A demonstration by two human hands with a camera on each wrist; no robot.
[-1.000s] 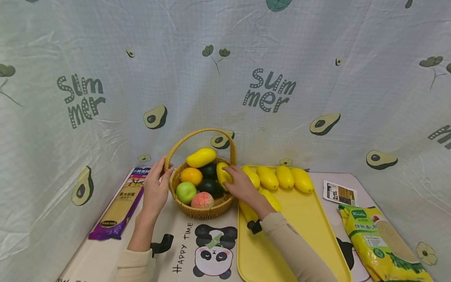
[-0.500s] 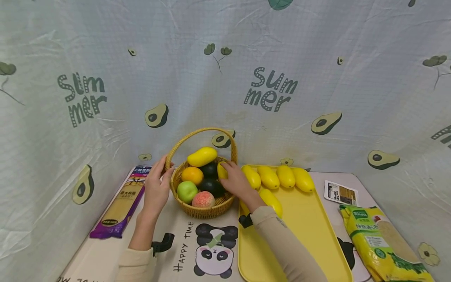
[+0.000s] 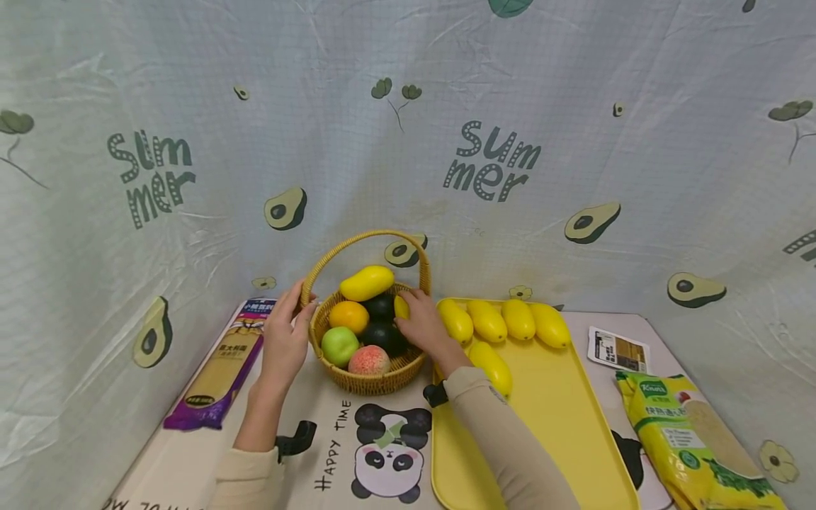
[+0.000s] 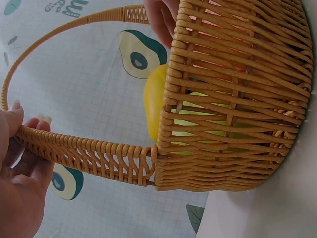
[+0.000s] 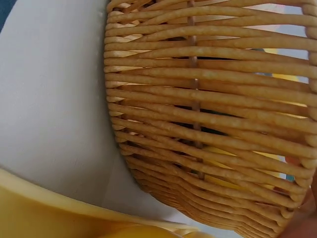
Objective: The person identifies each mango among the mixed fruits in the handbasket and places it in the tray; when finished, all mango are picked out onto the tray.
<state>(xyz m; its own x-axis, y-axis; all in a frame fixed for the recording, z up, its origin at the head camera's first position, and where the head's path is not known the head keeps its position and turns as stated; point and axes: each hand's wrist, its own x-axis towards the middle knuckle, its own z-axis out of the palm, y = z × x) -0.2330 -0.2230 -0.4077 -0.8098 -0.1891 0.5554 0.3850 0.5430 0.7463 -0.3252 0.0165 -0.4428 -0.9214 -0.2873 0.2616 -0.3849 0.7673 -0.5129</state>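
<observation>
My left hand (image 3: 285,338) grips the left side of the wicker basket's handle (image 4: 84,156), with thumb and fingers on either side of it. At the basket's (image 3: 370,384) right inner side, my right hand (image 3: 422,324) holds a yellow mango (image 3: 401,307), mostly hidden under the fingers. Another mango (image 3: 367,282) lies at the back rim. Inside are an orange (image 3: 348,317), a green apple (image 3: 340,346), a peach (image 3: 369,360) and two dark fruits (image 3: 384,338). Only a bit of the right hand shows at the edge of the right wrist view.
Right of the basket is a yellow tray (image 3: 542,425) with several mangoes (image 3: 487,320). A pasta packet (image 3: 219,368) lies at left. A yellow Knorr bag (image 3: 691,439) and a small card (image 3: 618,350) lie at right. Printed curtain (image 3: 357,177) surrounds the table.
My right hand has shifted left and lower into the basket with the mango, which is now more covered. The left hand stays on the handle.
</observation>
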